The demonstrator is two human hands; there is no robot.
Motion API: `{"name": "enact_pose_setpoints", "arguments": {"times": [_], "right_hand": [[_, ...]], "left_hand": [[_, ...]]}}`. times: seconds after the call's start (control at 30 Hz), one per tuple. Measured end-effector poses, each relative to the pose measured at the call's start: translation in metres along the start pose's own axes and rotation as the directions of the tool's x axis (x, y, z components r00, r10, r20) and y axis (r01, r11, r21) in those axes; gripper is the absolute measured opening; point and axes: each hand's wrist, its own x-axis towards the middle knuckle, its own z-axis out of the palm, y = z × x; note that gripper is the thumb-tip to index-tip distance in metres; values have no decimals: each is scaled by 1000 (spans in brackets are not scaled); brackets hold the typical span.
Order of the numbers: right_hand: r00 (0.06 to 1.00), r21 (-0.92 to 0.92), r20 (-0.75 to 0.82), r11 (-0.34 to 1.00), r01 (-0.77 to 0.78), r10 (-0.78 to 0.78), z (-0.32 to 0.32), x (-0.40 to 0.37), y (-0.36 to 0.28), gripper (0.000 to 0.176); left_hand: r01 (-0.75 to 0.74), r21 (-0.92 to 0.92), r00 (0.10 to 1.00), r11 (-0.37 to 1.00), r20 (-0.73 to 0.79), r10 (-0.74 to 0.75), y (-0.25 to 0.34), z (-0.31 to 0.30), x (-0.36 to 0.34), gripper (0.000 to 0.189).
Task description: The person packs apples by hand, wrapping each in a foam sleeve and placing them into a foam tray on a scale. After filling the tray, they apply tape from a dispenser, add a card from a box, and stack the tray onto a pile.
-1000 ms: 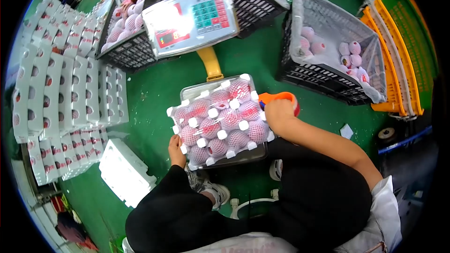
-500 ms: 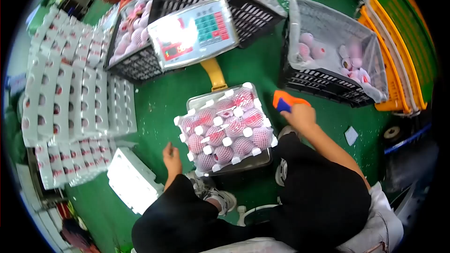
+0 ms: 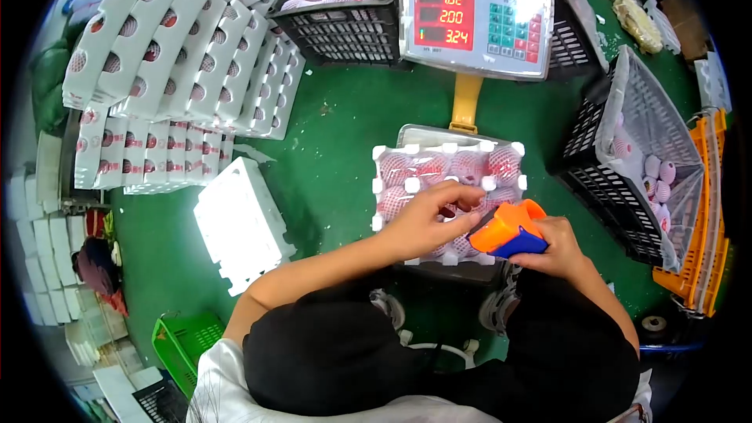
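My right hand is closed round the handle of an orange and blue label gun, held low over the right front of a fruit tray. My left hand hovers over the middle of the tray, fingers stretched forward and thumb apart, fingertips close to the gun's front. Nothing shows in it. The white-edged tray holds round pinkish fruits in foam nets under clear wrap. It rests on the metal platform of a scale. My hands and the gun hide part of the fruit.
A lit scale display stands behind on a yellow post. Fruit trays are stacked at the left, near a white foam tray. Black crates stand behind, another at right. A green basket sits front left.
My left hand has come up from beside my leg to above the tray. My right hand has brought the label gun over the tray. The camera view has shifted.
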Motion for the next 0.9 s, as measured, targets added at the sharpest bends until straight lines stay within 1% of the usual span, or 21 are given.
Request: {"name": "enact_pose_setpoints", "arguments": {"times": [0.03, 0.07, 0.13, 0.17, 0.2, 0.23, 0.27, 0.3, 0.33, 0.37, 0.4, 0.43, 0.47, 0.5, 0.53, 0.6, 0.67, 0.7, 0.8, 0.83, 0.9], "right_hand": [[1000, 31, 18, 999, 9, -10, 3, 5, -6, 47], [999, 60, 33, 998, 16, -18, 4, 8, -8, 47], [993, -16, 115, 1000, 19, -17, 6, 7, -5, 49], [989, -42, 145, 999, 11, -5, 5, 7, -8, 49], [984, -70, 177, 998, 8, 5, 6, 6, -11, 50], [987, 36, 162, 999, -5, -1, 7, 5, -15, 52], [966, -26, 256, 999, -39, 45, 1, 2, -19, 52], [934, -92, 345, 994, -68, 95, -13, -1, -25, 52], [891, -158, 430, 984, -87, 147, -24, -4, -27, 52], [875, -180, 441, 975, -130, 198, -36, -17, -14, 53], [840, -291, 458, 942, -165, 289, -55, -30, -3, 54], [822, -337, 448, 918, -209, 352, -72, -43, 11, 54], [773, -413, 466, 879, -239, 430, -88, -59, 29, 52], [785, -373, 423, 876, -305, 453, -98, -68, 35, 51], [795, -336, 371, 868, -366, 479, -109, -73, 39, 50], [725, -291, 396, 826, -484, 564, -119, -80, 52, 51], [712, -373, 437, 831, -413, 549, -112, -79, 61, 51], [699, -344, 438, 824, -451, 565, -110, -76, 62, 51], [653, -321, 442, 788, -525, 615, -99, -76, 70, 52], [634, -325, 445, 774, -544, 633, -94, -78, 74, 52], [631, -307, 436, 765, -566, 642, -83, -80, 81, 53]], "left_hand": [[-20, 1, 999, 1000, -48, 20, -7, 3, -3, 30], [-20, 45, 998, 999, -53, 23, -9, 3, -6, 27], [-21, 130, 998, 991, -50, 28, -12, 1, -14, 20], [-74, 197, 990, 978, -103, 96, -14, 3, -18, 12], [-79, 204, 990, 976, -97, 100, -17, 5, -23, 12], [-86, 214, 990, 973, -91, 108, -22, 5, -29, 12], [-92, 224, 990, 970, -84, 113, -27, 3, -37, 12], [-101, 237, 983, 966, -128, 134, -31, -4, -46, 15], [69, 162, 975, 984, -221, -32, -31, -16, -58, 17], [119, 175, 944, 977, -326, -56, -41, -32, -71, 16], [245, 193, 934, 950, -309, -178, -59, -50, -91, 17], [337, -11, 894, 941, -309, -324, -77, -57, -110, 19], [347, -135, 864, 928, -338, -372, -84, -56, -125, 23], [362, -200, 814, 911, -408, -413, -93, -54, -138, 25], [413, -206, 798, 887, -387, -461, -110, -61, -151, 24], [453, -319, 726, 833, -410, -552, -121, -55, -157, 25], [359, -379, 720, 853, -470, -511, -140, -48, -157, 26], [382, -403, 655, 832, -517, -551, -144, -47, -153, 27], [349, -364, 663, 864, -556, -502, -167, -51, -144, 27], [329, -387, 683, 861, -532, -501, -180, -55, -143, 25], [338, -342, 672, 877, -564, -480, -199, -53, -138, 25]]}}
